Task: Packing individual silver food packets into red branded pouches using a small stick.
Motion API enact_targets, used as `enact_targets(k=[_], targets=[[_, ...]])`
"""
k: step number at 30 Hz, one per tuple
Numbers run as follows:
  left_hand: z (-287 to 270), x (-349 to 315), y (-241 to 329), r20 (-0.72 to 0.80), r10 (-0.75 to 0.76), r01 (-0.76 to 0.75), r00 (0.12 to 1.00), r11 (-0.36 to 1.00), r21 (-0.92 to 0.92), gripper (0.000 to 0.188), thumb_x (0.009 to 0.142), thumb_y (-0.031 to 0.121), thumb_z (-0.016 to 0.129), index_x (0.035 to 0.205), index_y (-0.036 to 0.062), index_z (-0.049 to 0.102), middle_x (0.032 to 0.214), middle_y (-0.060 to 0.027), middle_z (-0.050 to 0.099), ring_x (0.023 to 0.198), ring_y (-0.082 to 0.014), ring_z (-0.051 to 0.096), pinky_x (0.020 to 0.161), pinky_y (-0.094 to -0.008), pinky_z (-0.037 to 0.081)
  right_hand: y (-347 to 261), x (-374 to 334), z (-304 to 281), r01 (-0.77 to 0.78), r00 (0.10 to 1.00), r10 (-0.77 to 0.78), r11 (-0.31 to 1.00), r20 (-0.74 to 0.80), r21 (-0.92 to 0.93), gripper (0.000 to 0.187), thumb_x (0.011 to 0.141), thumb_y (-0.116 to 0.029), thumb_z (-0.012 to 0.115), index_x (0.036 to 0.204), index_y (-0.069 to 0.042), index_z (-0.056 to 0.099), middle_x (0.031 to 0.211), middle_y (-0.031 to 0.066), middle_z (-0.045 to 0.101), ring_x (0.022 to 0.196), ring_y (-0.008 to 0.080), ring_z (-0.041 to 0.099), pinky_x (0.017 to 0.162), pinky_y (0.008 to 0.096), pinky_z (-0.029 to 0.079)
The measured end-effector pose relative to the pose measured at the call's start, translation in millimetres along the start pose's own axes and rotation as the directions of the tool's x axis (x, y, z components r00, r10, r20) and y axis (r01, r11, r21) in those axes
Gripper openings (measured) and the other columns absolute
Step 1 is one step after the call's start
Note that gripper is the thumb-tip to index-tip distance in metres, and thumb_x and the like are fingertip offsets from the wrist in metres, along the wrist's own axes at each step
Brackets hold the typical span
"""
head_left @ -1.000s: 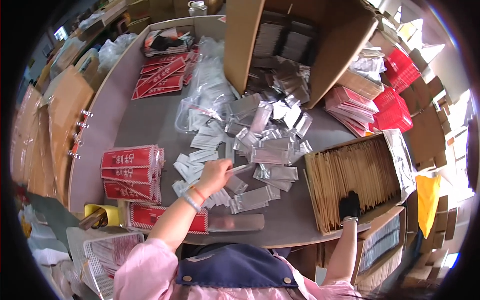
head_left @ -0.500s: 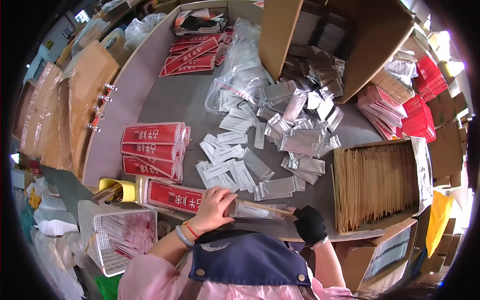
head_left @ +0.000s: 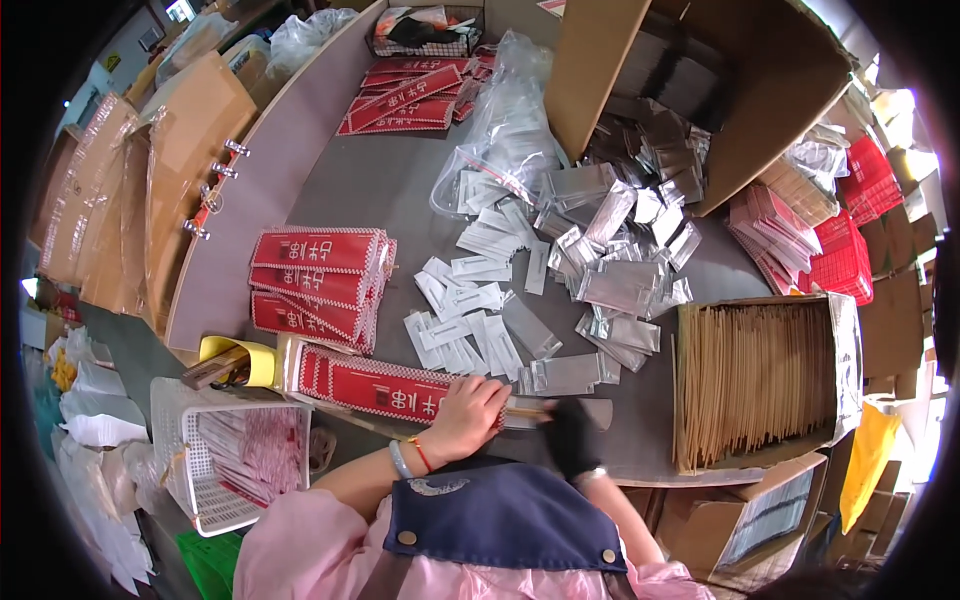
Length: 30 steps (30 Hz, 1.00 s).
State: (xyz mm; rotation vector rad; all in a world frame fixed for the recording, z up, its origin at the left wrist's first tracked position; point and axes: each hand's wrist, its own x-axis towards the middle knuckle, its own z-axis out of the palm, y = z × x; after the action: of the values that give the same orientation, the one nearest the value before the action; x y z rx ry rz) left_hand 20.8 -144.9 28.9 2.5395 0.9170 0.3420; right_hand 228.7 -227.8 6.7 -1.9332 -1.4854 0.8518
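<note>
My left hand [head_left: 470, 418] is closed over the right end of a long red printed packet [head_left: 375, 388] lying along the table's near edge. A thin wooden stick [head_left: 528, 409] juts from beneath that hand toward the right. At the stick's outer end is my right hand [head_left: 572, 440], in a black glove and slightly blurred, its fingers curled and partly hidden. A clear and silvery sachet [head_left: 597, 412] lies under the stick and shows beyond the glove. Just past my hands lie white slips [head_left: 460, 340] and silvery sachets [head_left: 620, 285].
Stacked red packets [head_left: 315, 280] lie at left, more [head_left: 410, 100] behind. An open carton of wooden sticks [head_left: 755, 385] stands at right, a tall carton [head_left: 590, 70] at the back. A yellow holder [head_left: 255, 362] and white basket [head_left: 172, 455] are at near left.
My right hand has moved left toward my left hand, and less of the stick shows between them. My left hand has shifted slightly right and down. The whole view has shifted a little.
</note>
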Motion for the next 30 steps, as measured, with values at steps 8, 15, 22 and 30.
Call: enact_targets(k=[8,15,22,30], targets=[[-20,19,6,0.209,0.179,-0.198,0.961,0.977,0.076,0.023,0.086,0.02,0.058,0.107,0.0167,0.064,0.106,-0.0084,0.054,0.099,-0.0271,0.052,0.082,-0.0418,0.043,-29,9,-24,0.389,0.921,-0.366,0.844,0.133,-0.369,0.069,0.063,-0.044,0.081,0.12,-0.012,0.058,0.114,0.0088,0.06,0.11,0.0287,0.055,0.093,0.0499,0.036],[-116,41,-50,-0.02,0.213,-0.205,0.977,0.961,0.187,0.003,0.074,0.008,0.061,0.077,0.0092,0.062,0.082,-0.0087,0.053,0.088,-0.0284,0.055,0.074,-0.0424,0.047,-25,6,-68,0.249,0.949,-0.303,0.888,-0.087,-0.387,0.061,0.058,-0.029,0.086,0.109,-0.012,0.059,0.102,0.0104,0.06,0.098,0.0354,0.057,0.084,0.0465,0.043],[-24,3,-24,-0.204,-0.262,0.257,0.943,0.965,-0.049,0.08,0.06,0.033,0.089,0.129,0.0074,0.057,0.134,-0.0186,0.047,0.124,-0.0415,0.044,0.1,-0.0587,0.037,-29,5,-56,0.235,0.96,-0.278,0.875,-0.041,-0.424,0.057,0.061,-0.038,0.083,0.106,-0.01,0.059,0.099,0.0084,0.059,0.098,0.0315,0.057,0.085,0.0449,0.039],[0,-34,-39,-0.261,-0.489,0.492,0.832,0.869,-0.06,0.097,0.059,0.042,0.091,0.137,0.0053,0.048,0.141,-0.0182,0.04,0.133,-0.0448,0.033,0.109,-0.0622,0.024,-33,3,-47,0.319,0.947,-0.265,0.821,0.18,-0.473,0.058,0.062,-0.038,0.081,0.108,-0.01,0.058,0.1,0.0108,0.058,0.096,0.0324,0.057,0.085,0.0463,0.039]])
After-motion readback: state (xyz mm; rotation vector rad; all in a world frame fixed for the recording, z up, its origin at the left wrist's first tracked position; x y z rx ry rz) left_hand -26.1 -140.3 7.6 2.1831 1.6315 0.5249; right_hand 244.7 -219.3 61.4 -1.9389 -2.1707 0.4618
